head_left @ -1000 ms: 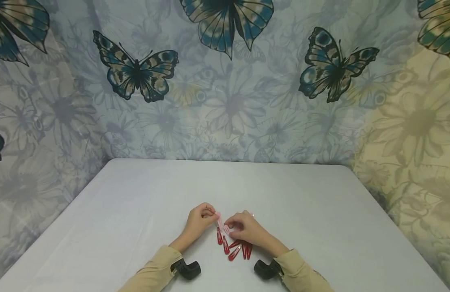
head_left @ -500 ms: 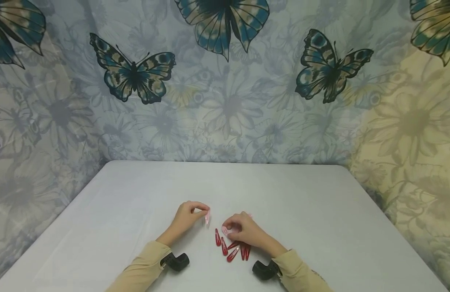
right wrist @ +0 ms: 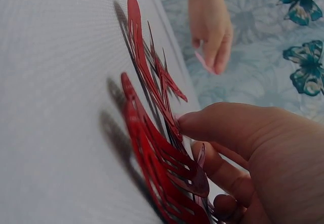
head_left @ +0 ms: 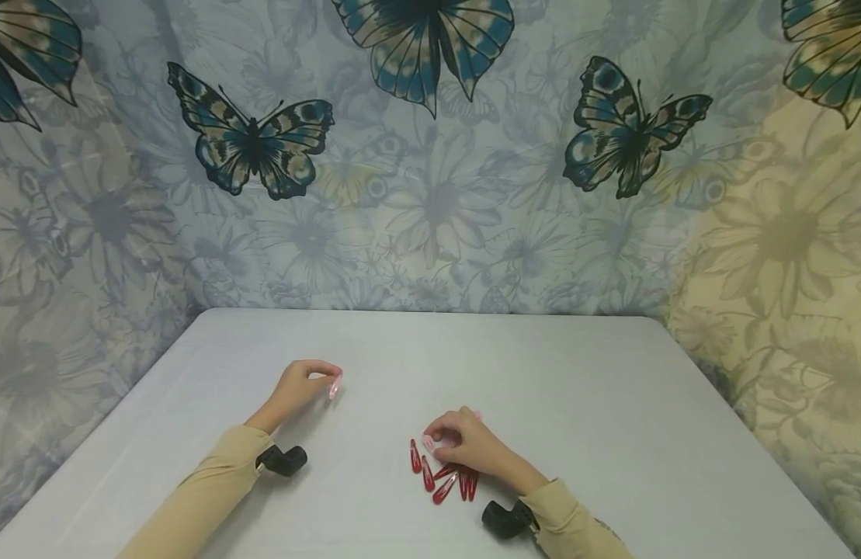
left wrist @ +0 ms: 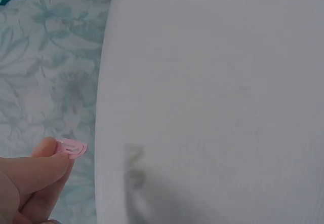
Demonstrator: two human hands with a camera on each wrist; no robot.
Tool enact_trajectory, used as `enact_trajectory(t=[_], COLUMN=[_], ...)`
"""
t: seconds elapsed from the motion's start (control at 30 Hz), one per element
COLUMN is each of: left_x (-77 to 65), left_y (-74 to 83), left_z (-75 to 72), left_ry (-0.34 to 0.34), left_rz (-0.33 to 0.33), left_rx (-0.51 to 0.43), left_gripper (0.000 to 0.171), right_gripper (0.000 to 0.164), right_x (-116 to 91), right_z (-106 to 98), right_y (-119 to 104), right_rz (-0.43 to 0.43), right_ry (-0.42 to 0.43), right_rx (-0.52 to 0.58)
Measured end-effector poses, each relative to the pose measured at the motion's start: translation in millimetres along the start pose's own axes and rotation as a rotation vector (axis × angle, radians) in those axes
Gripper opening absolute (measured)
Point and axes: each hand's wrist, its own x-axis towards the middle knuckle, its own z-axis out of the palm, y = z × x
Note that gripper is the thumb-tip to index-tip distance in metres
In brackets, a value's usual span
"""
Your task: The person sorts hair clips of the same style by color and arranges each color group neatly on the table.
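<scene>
My left hand [head_left: 297,388] pinches a pink snap hair clip [head_left: 335,386] between thumb and fingertips, over the left half of the table. In the left wrist view that pink clip [left wrist: 74,149] sticks out past the thumb. My right hand [head_left: 473,445] is low over a small group of hair clips, thumb and forefinger curled about a pink clip [head_left: 429,443]; the palm side is hidden in the head view. Several red hair clips [head_left: 428,474] lie fanned out beside and below this hand. The right wrist view shows the red clips [right wrist: 135,29] close up, the thumb right at them.
A white-covered table [head_left: 577,388] with rounded far corners spreads under both hands. Patterned fabric [head_left: 444,210] with butterflies and flowers hangs behind and at the sides. A black wrist camera [head_left: 283,460] sits on the left wrist, another camera [head_left: 507,519] on the right.
My left hand has moved away from the group of clips, left and farther back, carrying the pink hair clip. The right hand has stayed almost in place by the red clips.
</scene>
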Motion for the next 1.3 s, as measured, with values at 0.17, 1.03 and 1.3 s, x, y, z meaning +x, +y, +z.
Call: enact_trajectory(t=[0.17, 1.03, 1.3], left_x=[9.6, 25.1, 24.9], left_y=[-22.9, -58.3, -59.5], left_z=[-22.8, -37.3, -35.7], left_ry=[0.005, 0.082, 0.106], left_rz=[-0.08, -0.016, 0.073], left_rx=[0.038, 0.178, 0.236], left_gripper=[0.017, 0.013, 0.01], right_gripper=[0.024, 0.023, 0.023], right_x=[-1, 0, -1], right_z=[-3, 0, -2], right_y=[1, 2, 1], right_rz=[0.007, -0.011, -0.023], right_ry=[0.0, 0.003, -0.007], right_rx=[-0.005, 0.004, 0.0])
